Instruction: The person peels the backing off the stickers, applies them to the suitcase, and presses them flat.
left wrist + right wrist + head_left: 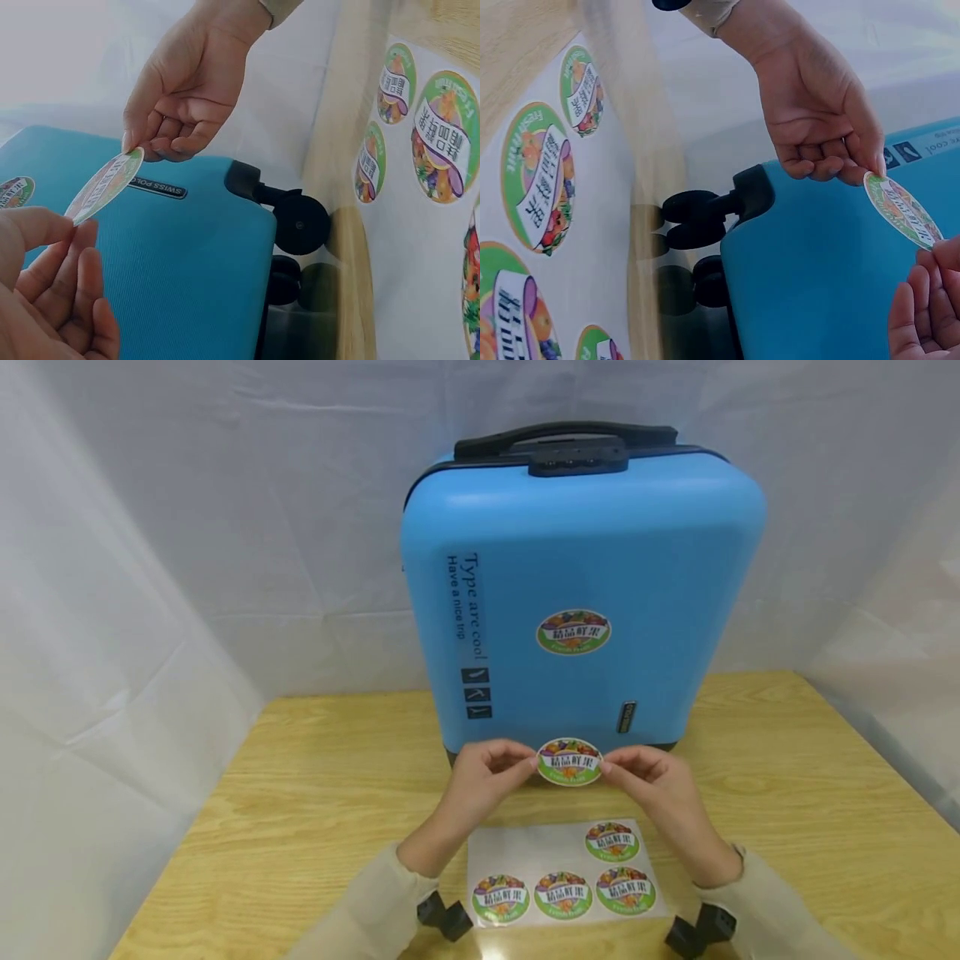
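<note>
An oval fruit sticker (569,762) is stretched between both hands, in front of the lower part of a blue suitcase (637,577). My left hand (480,782) pinches its left end between thumb and fingers. At the opposite end, the right hand (663,789) does the same. Both wrist views show the sticker apart from the suitcase surface. A matching sticker (573,632) lies flat on the middle of the suitcase front. Below the hands, a white sticker sheet (525,852) on the table bears several more oval stickers.
The suitcase stands upright on the wooden table (300,810), its black handle (570,433) on top. Black wheels (301,223) show at its base in the left wrist view. White fabric (300,527) hangs behind and at both sides.
</note>
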Demonstrator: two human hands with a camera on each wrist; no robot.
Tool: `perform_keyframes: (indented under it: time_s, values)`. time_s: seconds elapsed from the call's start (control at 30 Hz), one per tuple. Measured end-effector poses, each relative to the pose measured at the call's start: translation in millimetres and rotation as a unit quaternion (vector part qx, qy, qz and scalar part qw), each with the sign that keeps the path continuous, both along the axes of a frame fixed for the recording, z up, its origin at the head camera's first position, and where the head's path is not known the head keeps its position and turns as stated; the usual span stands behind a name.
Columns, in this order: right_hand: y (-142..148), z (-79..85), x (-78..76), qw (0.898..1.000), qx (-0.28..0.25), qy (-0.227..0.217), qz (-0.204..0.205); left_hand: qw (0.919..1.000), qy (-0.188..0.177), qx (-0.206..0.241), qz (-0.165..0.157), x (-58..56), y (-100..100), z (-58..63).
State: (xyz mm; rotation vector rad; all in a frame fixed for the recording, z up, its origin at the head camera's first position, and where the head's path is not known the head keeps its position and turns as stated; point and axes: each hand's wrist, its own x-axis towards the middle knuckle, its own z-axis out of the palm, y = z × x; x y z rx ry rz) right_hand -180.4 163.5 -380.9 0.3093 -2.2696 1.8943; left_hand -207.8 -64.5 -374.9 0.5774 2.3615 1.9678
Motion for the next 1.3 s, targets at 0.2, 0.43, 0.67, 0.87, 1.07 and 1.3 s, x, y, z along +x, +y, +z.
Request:
perform_keyframes:
  time_s: [0.2, 0.43, 0.67, 0.87, 1.07, 1.3]
  values:
    - [-2.9, 5.4, -3.4, 0.999, -0.036, 0.008, 0.002, 0.9992, 0.011, 0.026, 0.029, 0.8, 3.2, 6.2]
    - [-6.8, 9.6, -6.0, 0.996, -0.079, 0.045, -0.001, 0.9975, 0.03, 0.04, 0.049, -0.8, 5.7, 11.1]
    - [-9.5, 17.0, -7.8, 0.997, -0.07, 0.035, -0.028, 0.9937, 0.077, 0.033, 0.075, -2.1, 9.3, 16.5]
    - [-11.7, 22.7, -10.9, 0.995, -0.074, 0.049, -0.04, 0.9905, 0.096, 0.038, 0.092, -2.4, 12.5, 21.6]
    - [-15.0, 28.0, -15.8, 0.991, -0.108, 0.067, -0.049, 0.9879, 0.102, 0.052, 0.104, -4.2, 15.4, 26.3]
    - [-17.8, 36.1, -21.9, 0.986, -0.131, 0.087, -0.061, 0.984, 0.117, 0.055, 0.123, -8.0, 21.2, 35.9]
